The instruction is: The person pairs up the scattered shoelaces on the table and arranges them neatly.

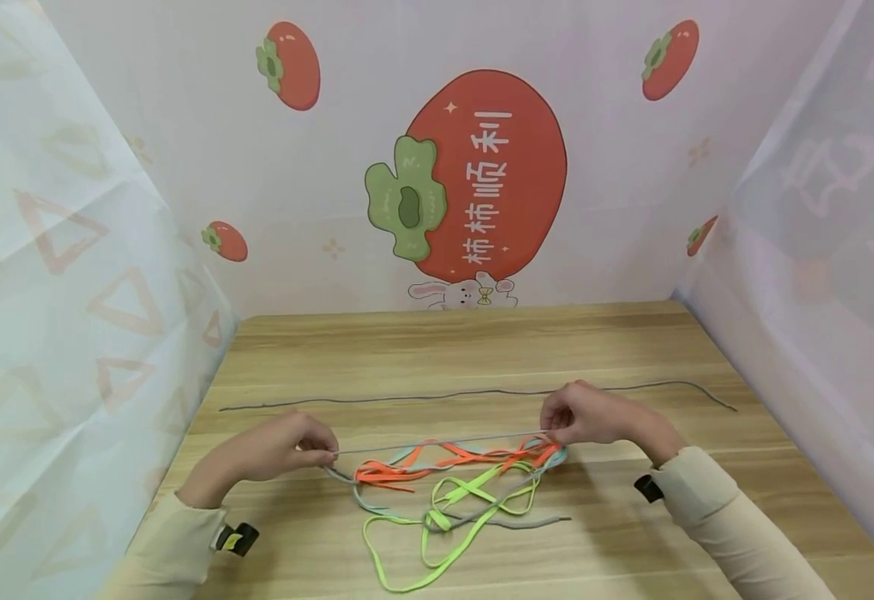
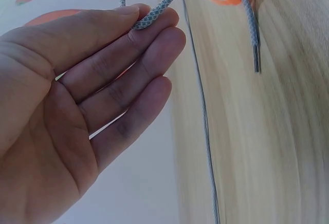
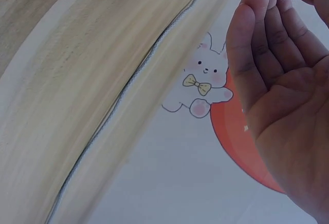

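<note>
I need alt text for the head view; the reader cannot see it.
A left hand and a right hand hold a gray lace straight between them, over tangled orange, pale blue, lime and gray laces on a wooden table. Another gray lace lies beyond.

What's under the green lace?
Through the loops of the green lace, you can see the wooden table. Whatever lies right beneath its strands is covered, so I can't see that.

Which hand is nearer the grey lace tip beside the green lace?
Right. The right hand is beyond the grey lace tip; the left hand is far to its left.
</note>
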Demonstrator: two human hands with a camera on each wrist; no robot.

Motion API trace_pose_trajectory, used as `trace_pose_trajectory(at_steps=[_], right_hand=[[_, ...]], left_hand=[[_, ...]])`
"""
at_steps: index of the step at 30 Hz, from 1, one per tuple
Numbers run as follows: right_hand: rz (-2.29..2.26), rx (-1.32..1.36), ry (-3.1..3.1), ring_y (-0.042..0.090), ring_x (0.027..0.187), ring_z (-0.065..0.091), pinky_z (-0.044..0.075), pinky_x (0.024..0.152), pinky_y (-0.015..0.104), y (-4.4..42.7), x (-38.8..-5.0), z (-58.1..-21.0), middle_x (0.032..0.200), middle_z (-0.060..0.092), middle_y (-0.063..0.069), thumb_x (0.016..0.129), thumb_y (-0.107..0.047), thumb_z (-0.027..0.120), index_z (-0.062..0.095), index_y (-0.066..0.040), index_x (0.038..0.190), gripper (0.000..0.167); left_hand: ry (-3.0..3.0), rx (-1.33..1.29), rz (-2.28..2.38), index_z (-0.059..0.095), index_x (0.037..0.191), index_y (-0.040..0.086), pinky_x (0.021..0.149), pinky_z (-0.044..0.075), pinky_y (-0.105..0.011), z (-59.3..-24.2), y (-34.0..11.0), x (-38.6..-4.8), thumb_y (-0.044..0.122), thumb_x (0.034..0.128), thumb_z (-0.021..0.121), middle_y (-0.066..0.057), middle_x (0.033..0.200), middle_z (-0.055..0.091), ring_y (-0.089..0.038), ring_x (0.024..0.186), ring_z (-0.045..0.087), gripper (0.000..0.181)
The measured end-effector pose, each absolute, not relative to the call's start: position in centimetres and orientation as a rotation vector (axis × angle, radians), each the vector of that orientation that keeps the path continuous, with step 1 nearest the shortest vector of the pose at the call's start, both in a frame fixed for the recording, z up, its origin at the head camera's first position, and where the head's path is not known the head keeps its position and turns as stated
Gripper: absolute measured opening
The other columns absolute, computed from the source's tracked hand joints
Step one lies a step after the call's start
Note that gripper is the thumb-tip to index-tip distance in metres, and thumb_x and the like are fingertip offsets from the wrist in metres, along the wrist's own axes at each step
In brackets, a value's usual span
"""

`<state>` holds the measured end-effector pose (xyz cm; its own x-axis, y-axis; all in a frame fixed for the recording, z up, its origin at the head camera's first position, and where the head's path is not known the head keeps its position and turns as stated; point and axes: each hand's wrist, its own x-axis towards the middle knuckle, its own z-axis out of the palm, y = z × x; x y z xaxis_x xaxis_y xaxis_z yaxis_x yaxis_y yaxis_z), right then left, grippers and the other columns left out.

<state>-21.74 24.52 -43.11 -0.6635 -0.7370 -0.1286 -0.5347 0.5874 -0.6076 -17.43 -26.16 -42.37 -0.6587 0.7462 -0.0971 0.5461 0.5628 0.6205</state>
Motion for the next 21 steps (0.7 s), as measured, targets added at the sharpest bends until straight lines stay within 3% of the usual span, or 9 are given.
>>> trace_pose_trajectory(at_steps=[8, 21], right_hand=[[-0.772, -1.006, 2.473, 0.000, 0.073, 0.060, 0.055, 0.067, 0.022, 25.7, -21.6, -43.2, 0.082, 0.068, -0.010, 0.091, -0.004, 0.071, 0.076, -0.010, 0.092, 0.008], [-0.798, -0.924, 2.485, 0.001, 0.076, 0.063, 0.057, 0.069, 0.022, 27.3, -21.2, -43.2, 0.085, 0.071, -0.008, 0.093, -0.006, 0.071, 0.076, -0.007, 0.095, 0.005]], left_hand=[[2.472, 1.026, 0.805, 0.076, 0.095, 0.024, 0.074, 0.055, -0.024, -41.7, -27.6, -17.2, 0.026, 0.1073, 0.064, 0.013, 0.091, 0.073, 0.001, 0.081, 0.065, 0.018], [2.516, 1.002, 0.817, 0.075, 0.099, 0.030, 0.071, 0.056, -0.023, -41.2, -29.1, -16.9, 0.026, 0.1067, 0.065, 0.013, 0.094, 0.074, 0.004, 0.083, 0.066, 0.014]])
